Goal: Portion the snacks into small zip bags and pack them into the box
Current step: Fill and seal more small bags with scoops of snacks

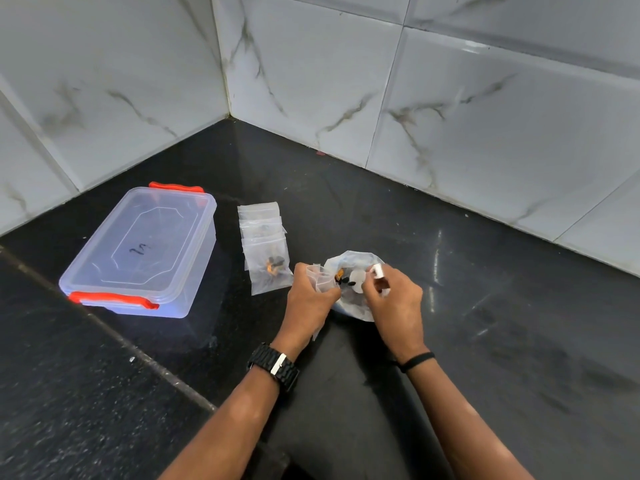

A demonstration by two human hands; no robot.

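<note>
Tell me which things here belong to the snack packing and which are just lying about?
For the job: small zip bag in left hand; snack pouch, right hand on it; filled bags; lidded box.
Just there: black counter; tiled wall; wristwatch.

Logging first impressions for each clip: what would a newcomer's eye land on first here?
Probably the two hands at centre: the left hand grips a small zip bag while the right hand pinches something white over the big snack bag. Next, the lidded clear box with red clips at left, and the row of small bags lying between them on the black counter.
</note>
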